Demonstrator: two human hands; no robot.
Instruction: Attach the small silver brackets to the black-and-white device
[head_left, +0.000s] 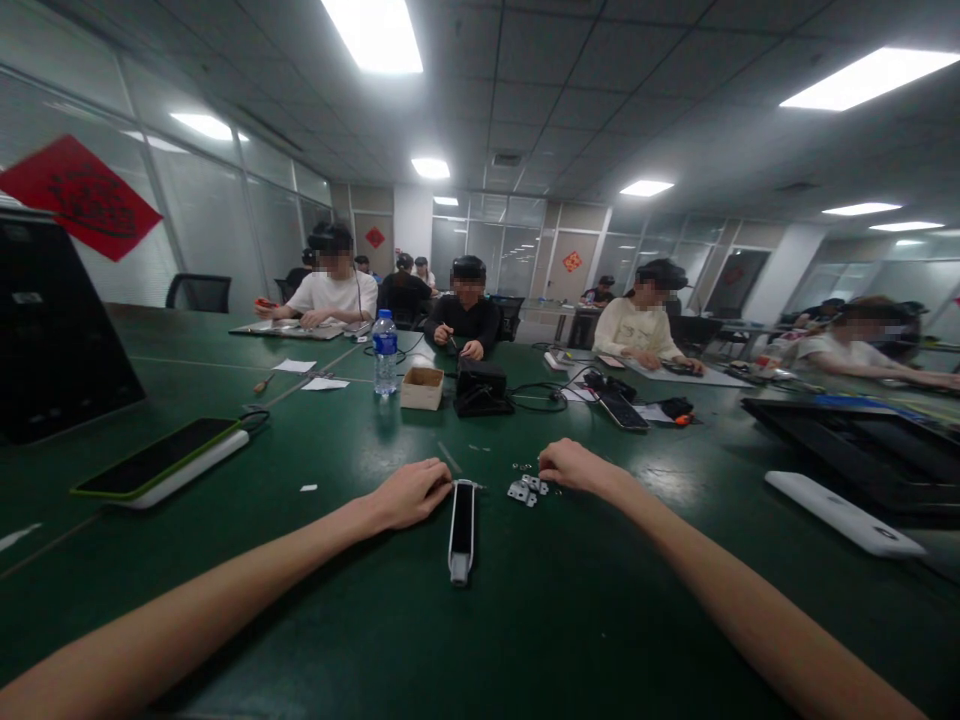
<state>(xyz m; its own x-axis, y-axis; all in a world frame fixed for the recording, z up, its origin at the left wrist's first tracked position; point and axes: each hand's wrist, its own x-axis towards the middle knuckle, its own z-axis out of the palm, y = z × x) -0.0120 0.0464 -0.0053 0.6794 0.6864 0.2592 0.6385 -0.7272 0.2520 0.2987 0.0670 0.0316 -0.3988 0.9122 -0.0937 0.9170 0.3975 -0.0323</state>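
Observation:
A narrow white device with a long black face point(463, 520) lies on the green table, its grey stubby end towards me. My left hand point(416, 495) is closed at its far left corner, fingertips against the edge. Off the far end sticks a thin small piece, too small to name. To the right lies a small heap of silvery metal brackets point(528, 490), with several tiny rings point(522, 466) just beyond. Beside this heap my right hand point(576, 466) is closed in a pinch, fingertips down near the tabletop; whatever they hold is hidden.
Across the table point(360, 640) stand a water bottle point(385, 355), an open cardboard box point(421, 390) and a black case point(481, 388). A green-edged phone-like device point(161, 458) lies left, a white device point(844, 513) and black frame point(862, 450) right. Several people sit opposite.

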